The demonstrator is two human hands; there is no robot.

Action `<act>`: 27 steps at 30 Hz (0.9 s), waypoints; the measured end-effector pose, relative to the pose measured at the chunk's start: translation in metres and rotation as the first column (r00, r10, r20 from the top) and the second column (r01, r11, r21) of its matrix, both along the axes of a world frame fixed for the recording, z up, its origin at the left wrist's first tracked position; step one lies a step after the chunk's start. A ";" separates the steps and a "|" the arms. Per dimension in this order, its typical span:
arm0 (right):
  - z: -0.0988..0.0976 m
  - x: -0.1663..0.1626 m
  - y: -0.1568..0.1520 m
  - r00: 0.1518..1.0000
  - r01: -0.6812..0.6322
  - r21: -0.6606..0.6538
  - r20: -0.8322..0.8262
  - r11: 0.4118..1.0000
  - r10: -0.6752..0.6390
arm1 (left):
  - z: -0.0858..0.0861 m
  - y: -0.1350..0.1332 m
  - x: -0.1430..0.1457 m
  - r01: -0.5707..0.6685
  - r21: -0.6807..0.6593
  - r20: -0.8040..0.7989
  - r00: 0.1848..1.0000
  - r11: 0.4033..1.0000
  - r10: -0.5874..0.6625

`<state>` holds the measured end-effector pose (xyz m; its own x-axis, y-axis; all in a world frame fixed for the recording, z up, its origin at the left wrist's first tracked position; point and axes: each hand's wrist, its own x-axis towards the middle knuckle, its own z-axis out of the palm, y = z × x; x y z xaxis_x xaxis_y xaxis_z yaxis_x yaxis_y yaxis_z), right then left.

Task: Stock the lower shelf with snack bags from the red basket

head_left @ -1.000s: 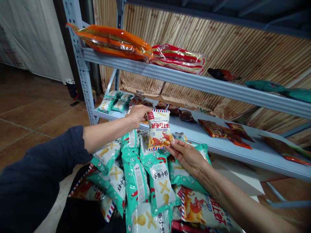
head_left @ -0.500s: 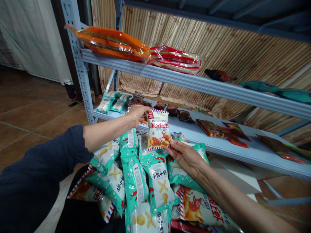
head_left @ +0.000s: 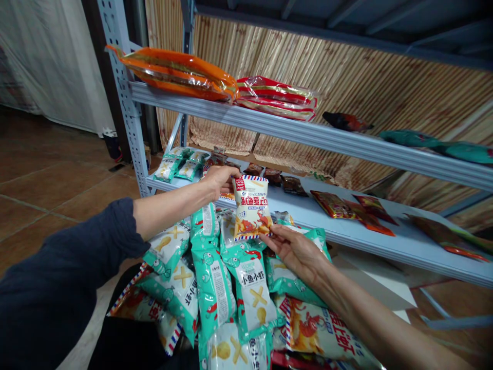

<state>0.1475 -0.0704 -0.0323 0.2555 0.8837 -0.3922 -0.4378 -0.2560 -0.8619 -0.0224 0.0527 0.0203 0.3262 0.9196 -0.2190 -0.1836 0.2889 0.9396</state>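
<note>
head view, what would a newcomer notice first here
A white snack packet held upright in the middle, the left hand pinching its top corner and the right hand at its bottom edge. Below it lies a heap of teal snack packets; a big orange bag sits on the upper shelf, top left.

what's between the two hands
Head view: a white snack packet, its top held by the left hand, its bottom by the right hand.
</note>
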 end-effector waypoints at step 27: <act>0.015 -0.038 -0.001 0.990 -0.027 0.104 -0.137 0.994 0.041 | -0.012 0.026 0.002 -0.067 -0.139 0.068 0.995 0.988 0.077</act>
<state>0.1096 -0.0719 -0.0171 0.1736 0.9282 -0.3292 -0.5477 -0.1868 -0.8155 -0.0201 0.0790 0.0085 0.2803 0.9044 -0.3218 -0.2751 0.3968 0.8757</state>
